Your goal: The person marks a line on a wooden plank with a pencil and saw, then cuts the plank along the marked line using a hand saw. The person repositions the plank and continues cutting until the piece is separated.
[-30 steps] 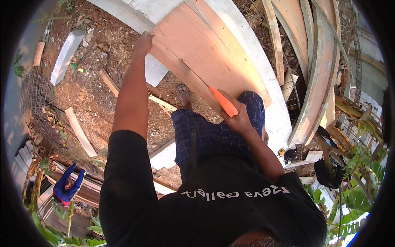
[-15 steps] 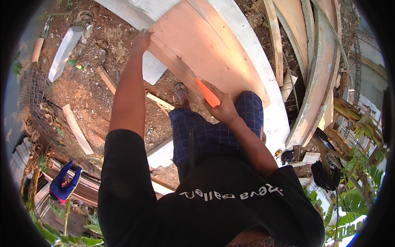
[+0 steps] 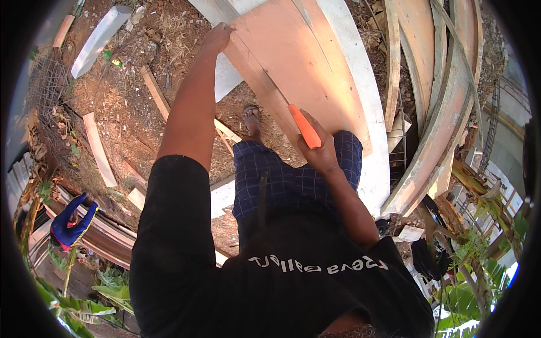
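My right hand (image 3: 320, 151) is closed tight around the orange handle (image 3: 304, 126) of a saw; the fingers wrap it fully, and the handle sticks up and to the left out of my fist; the thin blade (image 3: 265, 84) runs on from it along a line across the wooden board (image 3: 307, 62), lying close against the wood. My left hand (image 3: 217, 38) reaches far forward on a straight arm; its fingers curl over the left edge of the same board near its upper corner, gripping it. The board is pale reddish, broad and flat, tilted across a white curved slab (image 3: 360, 84); its lower end comes down over my right knee, which is covered in blue checked cloth (image 3: 287, 180). Below the board my sandalled foot (image 3: 252, 119) stands on bare brown earth (image 3: 129, 107) strewn with short wooden offcuts (image 3: 98, 149); curved timber pieces (image 3: 451, 101) lie off to the right; a blue glove (image 3: 70, 222) rests at the far left.
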Tool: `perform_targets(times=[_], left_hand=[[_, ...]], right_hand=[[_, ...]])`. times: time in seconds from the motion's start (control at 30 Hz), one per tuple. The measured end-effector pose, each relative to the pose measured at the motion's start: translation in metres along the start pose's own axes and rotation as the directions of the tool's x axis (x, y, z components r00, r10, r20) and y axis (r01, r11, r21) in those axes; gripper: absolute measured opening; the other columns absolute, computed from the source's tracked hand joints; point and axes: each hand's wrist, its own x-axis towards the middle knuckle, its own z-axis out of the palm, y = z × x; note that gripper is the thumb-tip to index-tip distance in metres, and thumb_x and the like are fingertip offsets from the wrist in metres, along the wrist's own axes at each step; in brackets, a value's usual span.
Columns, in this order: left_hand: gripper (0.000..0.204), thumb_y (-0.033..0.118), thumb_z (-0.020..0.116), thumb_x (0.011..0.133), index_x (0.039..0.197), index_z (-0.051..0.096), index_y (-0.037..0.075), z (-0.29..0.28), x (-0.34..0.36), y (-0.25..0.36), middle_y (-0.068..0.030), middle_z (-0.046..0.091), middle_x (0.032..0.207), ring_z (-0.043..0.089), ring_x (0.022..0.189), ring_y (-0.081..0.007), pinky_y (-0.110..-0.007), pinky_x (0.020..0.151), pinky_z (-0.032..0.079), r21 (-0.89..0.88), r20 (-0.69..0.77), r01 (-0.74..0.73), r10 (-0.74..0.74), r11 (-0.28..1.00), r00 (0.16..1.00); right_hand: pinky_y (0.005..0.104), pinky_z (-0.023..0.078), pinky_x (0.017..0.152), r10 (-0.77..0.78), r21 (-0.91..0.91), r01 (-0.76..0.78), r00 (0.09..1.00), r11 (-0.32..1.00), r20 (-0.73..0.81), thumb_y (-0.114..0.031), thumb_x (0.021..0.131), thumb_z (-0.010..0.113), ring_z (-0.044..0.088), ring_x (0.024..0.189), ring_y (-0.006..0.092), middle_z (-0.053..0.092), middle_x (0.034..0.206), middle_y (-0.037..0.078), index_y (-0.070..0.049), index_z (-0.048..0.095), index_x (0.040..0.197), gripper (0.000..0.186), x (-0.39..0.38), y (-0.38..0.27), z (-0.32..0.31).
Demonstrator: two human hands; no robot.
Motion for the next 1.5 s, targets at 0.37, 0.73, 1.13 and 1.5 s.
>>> perform_targets(times=[0.37, 0.73, 1.13, 1.5], left_hand=[[0.065, 0.061, 0.041, 0.103, 0.129, 0.059, 0.003, 0.010, -0.010, -0.007, -0.0268, 0.066, 0.126, 0.062, 0.119, -0.0454, -0.054, 0.102, 0.046, 0.091, -0.104, -0.010, 0.019, 0.996, 0.994], [0.064, 0.061, 0.043, 0.101, 0.127, 0.060, 0.005, 0.024, 0.003, -0.016, -0.0239, 0.066, 0.128, 0.062, 0.120, -0.0417, -0.054, 0.102, 0.046, 0.071, -0.159, 0.006, 0.005, 0.997, 0.987], [0.059, 0.057, 0.047, 0.100, 0.127, 0.060, 0.006, 0.021, 0.027, -0.064, -0.0224, 0.066, 0.129, 0.062, 0.120, -0.0407, -0.052, 0.101, 0.047, 0.105, -0.120, -0.038, 0.050, 0.994, 0.991], [0.055, 0.055, 0.048, 0.101, 0.129, 0.061, 0.010, 0.031, 0.043, -0.056, -0.0194, 0.065, 0.132, 0.061, 0.123, -0.0399, -0.053, 0.100, 0.048, 0.175, -0.111, -0.169, 0.190, 0.970, 0.975]], right_hand=[[0.0399, 0.049, 0.107, -0.093, -0.110, 0.090, 0.995, 0.990, -0.022, -0.001, 0.087, 0.066, 0.065, 0.126, 0.0348, 0.067, 0.133, 0.023, 0.001, 0.052, 0.145, 0.059, -0.115, -0.017, -0.055], [0.0377, 0.047, 0.109, 0.019, -0.139, -0.013, 0.999, 0.990, 0.037, 0.003, 0.088, 0.063, 0.064, 0.127, 0.0306, 0.065, 0.134, 0.022, 0.005, 0.055, 0.142, 0.054, -0.192, -0.052, -0.088], [0.0393, 0.047, 0.108, -0.023, -0.089, 0.025, 0.999, 0.996, 0.031, 0.001, 0.085, 0.064, 0.065, 0.123, 0.0301, 0.065, 0.134, 0.021, 0.002, 0.051, 0.147, 0.064, -0.106, -0.019, -0.036], [0.0389, 0.047, 0.107, 0.110, 0.026, -0.112, 0.992, 0.993, 0.064, 0.001, 0.086, 0.063, 0.066, 0.121, 0.0300, 0.066, 0.133, 0.020, 0.004, 0.052, 0.145, 0.060, 0.001, 0.002, 0.011]])
